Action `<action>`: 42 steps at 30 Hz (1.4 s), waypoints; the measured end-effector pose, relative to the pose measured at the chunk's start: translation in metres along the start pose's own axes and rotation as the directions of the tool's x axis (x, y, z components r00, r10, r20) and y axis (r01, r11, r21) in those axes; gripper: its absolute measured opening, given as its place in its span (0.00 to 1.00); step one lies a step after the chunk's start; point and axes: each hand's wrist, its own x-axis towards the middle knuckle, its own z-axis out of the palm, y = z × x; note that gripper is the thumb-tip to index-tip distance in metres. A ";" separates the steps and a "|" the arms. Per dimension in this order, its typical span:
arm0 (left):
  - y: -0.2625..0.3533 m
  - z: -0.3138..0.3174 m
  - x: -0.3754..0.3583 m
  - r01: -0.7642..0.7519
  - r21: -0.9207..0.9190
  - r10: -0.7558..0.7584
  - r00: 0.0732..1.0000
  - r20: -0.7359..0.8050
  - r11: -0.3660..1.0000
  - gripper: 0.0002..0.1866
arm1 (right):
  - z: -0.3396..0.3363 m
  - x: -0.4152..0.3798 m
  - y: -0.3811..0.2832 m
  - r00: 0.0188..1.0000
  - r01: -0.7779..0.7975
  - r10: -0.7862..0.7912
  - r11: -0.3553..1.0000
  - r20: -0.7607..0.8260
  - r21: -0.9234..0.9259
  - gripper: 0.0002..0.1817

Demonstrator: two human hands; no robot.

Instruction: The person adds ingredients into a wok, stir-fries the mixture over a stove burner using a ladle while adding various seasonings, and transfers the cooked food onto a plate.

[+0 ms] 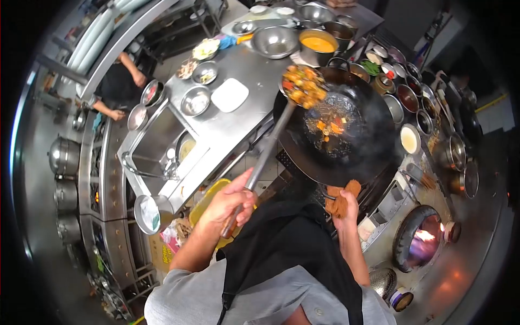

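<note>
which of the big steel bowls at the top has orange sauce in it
The pot just above the wok; it is full of orange liquid, while the wide bowl to its left looks empty.

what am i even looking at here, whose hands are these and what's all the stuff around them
This is one picture from a camera worn on a person's head, looking down with a fisheye lens, so the edges curve. It is a working kitchen.

The two hands at the bottom are the wearer's own. The left hand grips the long handle of a ladle, whose bowl is heaped with chopped, orange and red food. The right hand grips the black wok through a brown cloth; a little food and oil remain in the wok.

On the steel counter stand metal bowls, a white plate and a pot of orange sauce. A burner glows at lower right. Another person works at upper left.
</note>
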 end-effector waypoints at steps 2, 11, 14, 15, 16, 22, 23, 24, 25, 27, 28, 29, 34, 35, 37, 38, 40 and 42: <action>0.010 -0.027 -0.015 -0.106 0.004 0.106 0.993 -0.043 0.994 0.37 | 0.019 0.007 0.014 0.999 -0.020 0.019 1.000 0.046 0.014 0.18; 0.032 -0.135 0.014 -0.257 0.233 0.308 0.926 -0.217 0.938 0.40 | 0.032 -0.020 0.053 0.999 -0.006 0.002 0.994 -0.039 -0.109 0.17; 0.020 -0.163 0.038 -0.263 0.298 0.338 0.911 -0.236 0.918 0.40 | 0.023 -0.032 0.059 0.993 0.021 -0.038 0.988 -0.110 -0.150 0.18; 0.013 -0.171 0.046 -0.240 0.371 0.355 0.891 -0.281 0.897 0.40 | 0.015 -0.032 0.062 0.993 0.036 -0.051 0.990 -0.106 -0.138 0.18; 0.007 -0.179 0.052 -0.210 0.442 0.374 0.869 -0.325 0.872 0.40 | 0.006 -0.034 0.065 0.993 0.049 -0.062 0.991 -0.103 -0.125 0.18; -0.001 -0.208 0.053 -0.140 0.648 0.455 0.819 -0.350 0.749 0.39 | -0.019 -0.045 0.073 0.975 0.118 -0.138 0.986 -0.172 -0.120 0.17; 0.000 -0.210 0.051 -0.107 0.701 0.484 0.795 -0.365 0.705 0.39 | -0.019 -0.047 0.072 0.975 0.119 -0.139 0.986 -0.171 -0.120 0.17; 0.002 -0.212 0.050 -0.107 0.702 0.485 0.795 -0.365 0.704 0.39 | -0.018 -0.049 0.071 0.978 0.118 -0.133 0.988 -0.163 -0.101 0.17; 0.004 -0.213 0.048 -0.080 0.754 0.509 0.783 -0.358 0.653 0.38 | -0.017 -0.051 0.070 0.980 0.117 -0.128 0.990 -0.154 -0.080 0.17; 0.008 -0.213 0.044 -0.048 0.802 0.530 0.773 -0.348 0.596 0.37 | -0.013 -0.056 0.069 0.981 0.112 -0.122 0.991 -0.154 -0.075 0.17; 0.009 -0.212 0.043 -0.034 0.813 0.537 0.767 -0.352 0.582 0.37 | -0.012 -0.058 0.069 0.981 0.108 -0.118 0.991 -0.153 -0.074 0.17; 0.011 -0.211 0.042 -0.022 0.823 0.544 0.760 -0.356 0.568 0.37 | -0.014 -0.057 0.070 0.981 0.108 -0.118 0.991 -0.153 -0.072 0.17; 0.019 -0.209 0.040 -0.076 0.785 0.541 0.764 -0.350 0.615 0.37 | -0.012 -0.058 0.074 0.976 0.147 -0.150 0.989 -0.155 -0.030 0.17; 0.022 -0.207 0.039 -0.102 0.759 0.534 0.771 -0.348 0.643 0.38 | -0.014 -0.058 0.074 0.976 0.147 -0.150 0.989 -0.155 -0.029 0.17; 0.032 -0.204 0.032 -0.095 0.757 0.515 0.787 -0.340 0.646 0.38 | -0.017 -0.055 0.075 0.982 0.102 -0.106 0.994 -0.158 -0.032 0.17; 0.037 -0.201 0.028 -0.089 0.755 0.495 0.803 -0.332 0.650 0.38 | -0.019 -0.054 0.076 0.982 0.103 -0.107 0.994 -0.156 -0.033 0.17; 0.042 -0.196 0.021 -0.072 0.762 0.487 0.807 -0.335 0.643 0.38 | -0.023 -0.053 0.077 0.983 0.092 -0.095 0.995 -0.156 -0.024 0.17; 0.044 -0.187 0.015 -0.007 0.838 0.522 0.786 -0.332 0.545 0.37 | -0.020 -0.054 0.077 0.982 0.097 -0.099 0.995 -0.161 -0.024 0.17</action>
